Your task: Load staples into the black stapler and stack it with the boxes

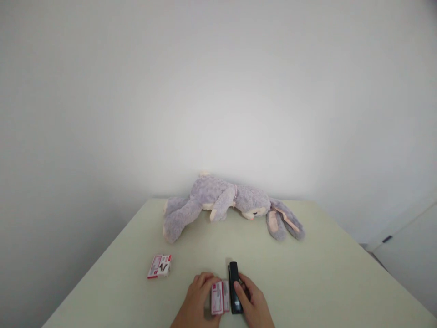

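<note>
My left hand (200, 298) is closed around a small red-and-white box (216, 299) near the front of the table. Right beside it stands a second small box (226, 296), paler on its visible side; whether my left fingers also grip that one, I cannot tell. In my right hand (253, 303) is a black stapler (234, 287), its long side pointing away from me, with my thumb on top. The stapler lies just right of the two small boxes. Farther left, a larger red-and-white box (160, 266) with a stapler picture sits apart from both hands.
A grey plush rabbit (218, 193) lies on its side along the back of the pale table (307, 282), ears to the right. Behind the table rises a white wall (218, 91). A dark handle (387, 238) shows on a white panel at the far right.
</note>
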Available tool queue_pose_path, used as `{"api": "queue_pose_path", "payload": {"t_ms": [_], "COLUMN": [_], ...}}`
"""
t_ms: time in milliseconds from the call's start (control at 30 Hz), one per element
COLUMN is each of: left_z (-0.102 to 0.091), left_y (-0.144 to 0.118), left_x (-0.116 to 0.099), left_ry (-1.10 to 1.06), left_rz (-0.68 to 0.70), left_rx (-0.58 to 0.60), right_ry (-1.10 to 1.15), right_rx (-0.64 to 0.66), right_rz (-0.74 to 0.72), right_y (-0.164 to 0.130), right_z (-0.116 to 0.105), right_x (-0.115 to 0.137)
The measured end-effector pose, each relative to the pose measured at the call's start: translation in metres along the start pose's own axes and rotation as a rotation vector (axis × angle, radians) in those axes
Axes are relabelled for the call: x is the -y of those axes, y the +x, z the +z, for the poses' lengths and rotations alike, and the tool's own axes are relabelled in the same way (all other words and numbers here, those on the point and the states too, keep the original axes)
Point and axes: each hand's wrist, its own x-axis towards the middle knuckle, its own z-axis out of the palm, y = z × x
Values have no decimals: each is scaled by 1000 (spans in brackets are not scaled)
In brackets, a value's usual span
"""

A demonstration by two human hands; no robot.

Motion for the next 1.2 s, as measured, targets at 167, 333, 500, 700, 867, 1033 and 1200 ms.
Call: {"api": "queue_pose_path", "payload": {"t_ms": [167, 333, 500, 700, 867, 1033, 1200], "left_z": [6, 19, 19, -74, -140, -128, -95], "left_y": [18, 20, 9, 1, -7, -32, -68], "left_x": [-18, -19, -2, 53, 86, 97, 101], "left_ry": [-24, -31, -130, -94, 50, 162, 360], "left_rz": [13, -32, -16, -391, -555, -596, -731], "left_rx": [94, 133, -12, -649, -499, -397, -239], "right_ry": [39, 47, 50, 64, 49, 47, 55], "right_rx": [36, 49, 28, 4, 16, 32, 30], "right_rz": [-32, -29, -19, 33, 37, 34, 39], "right_y": [0, -4, -4, -5, -4, -3, -4], "right_z": [-2, -5, -4, -5, -7, -6, -4], "right_x": [8, 10, 8, 12, 13, 6, 5]}}
